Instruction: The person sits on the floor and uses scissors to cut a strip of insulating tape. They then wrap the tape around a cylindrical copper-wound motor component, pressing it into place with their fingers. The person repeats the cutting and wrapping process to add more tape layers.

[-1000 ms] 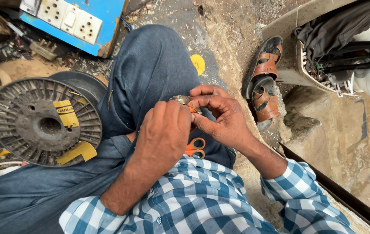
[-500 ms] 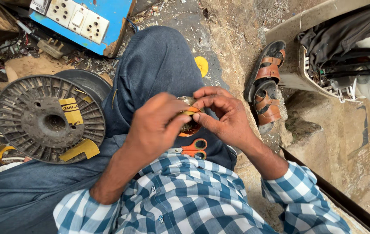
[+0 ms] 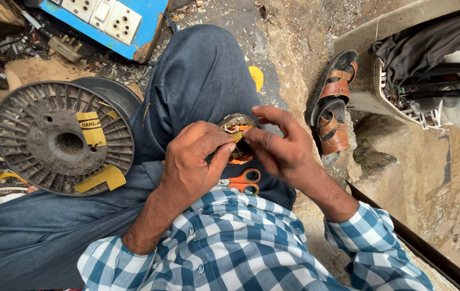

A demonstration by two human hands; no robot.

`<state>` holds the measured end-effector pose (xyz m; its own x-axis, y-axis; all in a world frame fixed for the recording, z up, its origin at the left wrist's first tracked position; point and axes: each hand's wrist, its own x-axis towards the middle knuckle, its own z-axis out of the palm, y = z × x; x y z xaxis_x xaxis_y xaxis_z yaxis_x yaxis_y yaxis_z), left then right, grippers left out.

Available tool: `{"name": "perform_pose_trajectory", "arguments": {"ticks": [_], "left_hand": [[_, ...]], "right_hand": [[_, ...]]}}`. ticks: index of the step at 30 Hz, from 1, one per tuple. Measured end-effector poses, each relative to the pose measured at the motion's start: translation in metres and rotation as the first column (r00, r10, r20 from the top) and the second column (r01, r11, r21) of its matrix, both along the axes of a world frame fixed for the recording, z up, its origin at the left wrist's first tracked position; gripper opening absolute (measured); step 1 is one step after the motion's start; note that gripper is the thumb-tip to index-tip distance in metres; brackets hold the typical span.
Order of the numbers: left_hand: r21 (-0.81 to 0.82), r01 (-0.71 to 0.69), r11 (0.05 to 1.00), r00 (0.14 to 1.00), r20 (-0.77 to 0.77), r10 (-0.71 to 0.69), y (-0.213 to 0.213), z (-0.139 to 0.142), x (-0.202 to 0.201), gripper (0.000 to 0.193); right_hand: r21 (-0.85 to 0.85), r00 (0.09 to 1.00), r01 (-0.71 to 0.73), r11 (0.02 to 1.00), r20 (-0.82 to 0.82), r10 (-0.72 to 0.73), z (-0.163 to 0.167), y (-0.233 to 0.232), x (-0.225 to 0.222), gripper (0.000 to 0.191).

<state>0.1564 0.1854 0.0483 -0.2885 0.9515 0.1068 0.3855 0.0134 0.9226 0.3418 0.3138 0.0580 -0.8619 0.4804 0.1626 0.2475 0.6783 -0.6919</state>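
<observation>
Both hands have drawn closer together over the lap: the left hand (image 3: 192, 161) now pinches a yellowish slip at the round, copper-wound metal stator (image 3: 238, 137), which the right hand (image 3: 281, 148) grips; orange-handled scissors (image 3: 240, 180) lie just beneath.

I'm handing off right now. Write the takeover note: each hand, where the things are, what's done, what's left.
Left hand: fingers pinched at the near edge of the round metal motor part, which is held over the lap.
Right hand: fingers pinching the same part from the right side.
Orange-handled scissors lie on the lap just below the hands, untouched.
Grey spool sits left of the knee; blue socket board beyond it; sandals to the right.
Done: part is picked up and held in both hands, copper windings showing.
Left: how far the fingerwork has got cannot be told.
</observation>
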Motion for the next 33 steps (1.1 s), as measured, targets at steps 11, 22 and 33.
{"name": "perform_pose_trajectory", "arguments": {"ticks": [11,22,33], "left_hand": [[-0.055,-0.023,0.998,0.999,0.033,0.025,0.006,0.001,0.007,0.006],[-0.078,-0.001,0.997,0.994,-0.106,-0.007,0.010,0.005,0.015,0.012],[-0.133,-0.001,0.991,0.993,-0.120,-0.015,0.015,0.005,0.001,0.025]], "right_hand": [[0.038,0.997,-0.045,0.998,0.059,0.043,-0.008,-0.005,0.002,0.025],[-0.032,0.998,0.027,0.999,0.057,-0.025,-0.002,-0.010,0.002,0.020],[-0.184,0.992,0.054,0.981,0.123,-0.031,0.017,0.015,-0.016,0.019]]}}
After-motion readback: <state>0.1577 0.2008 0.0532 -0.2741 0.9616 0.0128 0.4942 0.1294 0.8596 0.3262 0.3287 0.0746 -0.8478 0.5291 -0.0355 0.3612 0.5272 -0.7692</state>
